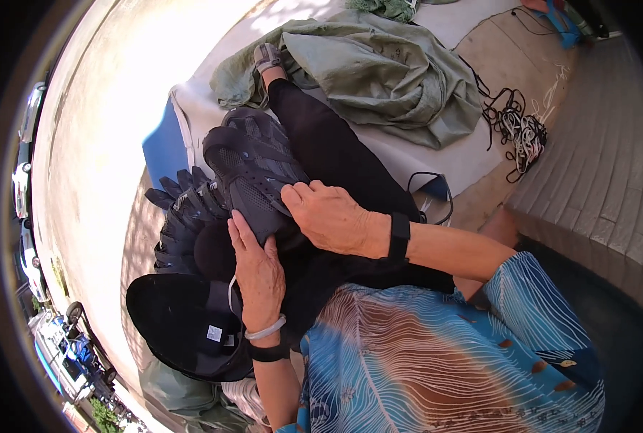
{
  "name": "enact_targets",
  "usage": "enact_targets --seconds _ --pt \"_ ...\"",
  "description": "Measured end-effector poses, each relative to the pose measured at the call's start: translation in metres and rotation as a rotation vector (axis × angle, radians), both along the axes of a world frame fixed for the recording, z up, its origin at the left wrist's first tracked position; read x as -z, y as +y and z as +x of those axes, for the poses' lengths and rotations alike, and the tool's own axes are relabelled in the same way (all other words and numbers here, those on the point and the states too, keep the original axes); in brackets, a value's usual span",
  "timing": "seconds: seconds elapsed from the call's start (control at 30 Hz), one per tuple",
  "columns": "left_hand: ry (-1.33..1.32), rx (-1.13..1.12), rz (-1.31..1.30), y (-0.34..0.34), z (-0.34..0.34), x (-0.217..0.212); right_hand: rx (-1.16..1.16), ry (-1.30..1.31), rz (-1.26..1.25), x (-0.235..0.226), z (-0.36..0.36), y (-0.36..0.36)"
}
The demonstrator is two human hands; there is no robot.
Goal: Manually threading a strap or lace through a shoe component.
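Observation:
A dark grey-black shoe upper (253,177) of mesh with overlaid strips lies across my lap, a second one partly beneath it at its far end. My left hand (258,278) holds its near edge, fingers along the side and thumb on top. With curled fingers, my right hand (328,215) pinches the upper's right side near the opening; whether a lace is between the fingertips is hidden. Several similar black uppers (184,220) are stacked in an overlapping row beside my left leg.
A black fabric piece (177,321) with a white label lies left of my left wrist. Ahead are a crumpled olive-green sack (386,79) and, further right, a tangle of black and white laces (520,137). Grey stone steps (603,166) rise at the right. Vehicles (68,353) stand far left.

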State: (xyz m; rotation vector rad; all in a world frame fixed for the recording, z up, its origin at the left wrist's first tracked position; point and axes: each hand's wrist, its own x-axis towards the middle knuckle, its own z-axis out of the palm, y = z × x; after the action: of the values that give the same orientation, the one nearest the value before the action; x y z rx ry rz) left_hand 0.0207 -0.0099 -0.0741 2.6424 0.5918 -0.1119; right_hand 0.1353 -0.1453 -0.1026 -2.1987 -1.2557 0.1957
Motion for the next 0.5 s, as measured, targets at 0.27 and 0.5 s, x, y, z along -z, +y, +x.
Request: enact_targets --seconds 0.27,0.5 --pt "-0.048 -0.065 0.005 -0.008 -0.01 0.012 -0.028 0.102 -0.056 0.0 0.002 0.003" --pt "-0.08 -0.078 -0.005 -0.013 -0.009 0.017 -0.014 0.143 -0.082 -0.004 0.004 -0.002"
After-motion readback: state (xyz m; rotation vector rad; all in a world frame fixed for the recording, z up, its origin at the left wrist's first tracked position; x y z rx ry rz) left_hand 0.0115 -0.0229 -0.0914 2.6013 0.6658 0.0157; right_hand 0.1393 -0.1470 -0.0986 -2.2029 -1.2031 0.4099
